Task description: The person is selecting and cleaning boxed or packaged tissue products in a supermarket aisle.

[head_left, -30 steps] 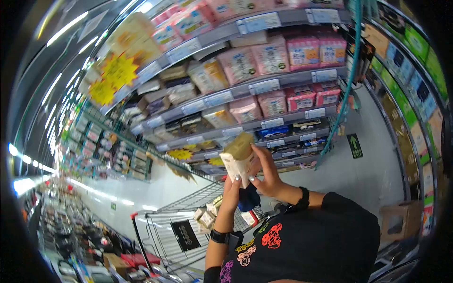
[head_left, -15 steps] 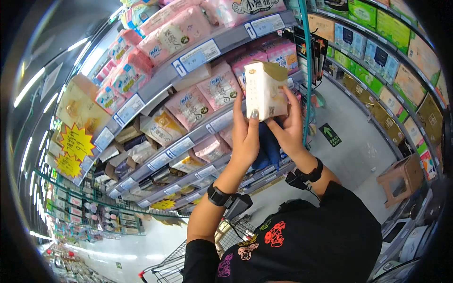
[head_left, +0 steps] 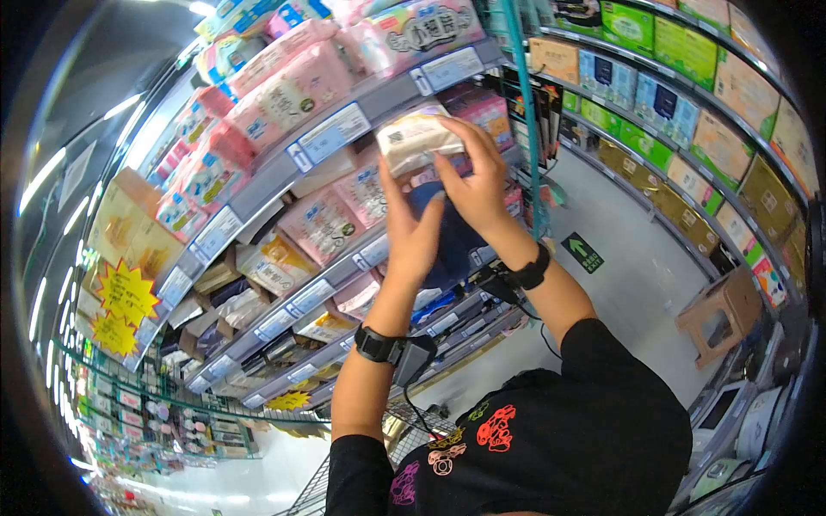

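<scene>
A white package (head_left: pixel 417 142) with a small printed code on its side is held up in front of the shelves, tilted, between both hands. My left hand (head_left: pixel 413 228) supports its left and lower side, the thumb pointing up. My right hand (head_left: pixel 473 176) grips its right end, with the fingers over the top and the thumb at the lower edge. Behind the hands, a dark blue item (head_left: pixel 452 245) hangs by the shelf. Pink packs (head_left: pixel 318 225) lie on the shelf to the left of the hands.
Price-tagged shelf edges (head_left: pixel 331 136) slope across the left and centre. A teal post (head_left: pixel 523 112) stands right of the hands. Green and brown packs (head_left: pixel 684 47) line the right shelves. A brown stool (head_left: pixel 721 318) is at the right, and a wire cart (head_left: pixel 323 486) at the bottom.
The package has been turned and tipped so that another side shows. Both hands have shifted left in view, the right hand now over its top. The view has moved slightly.
</scene>
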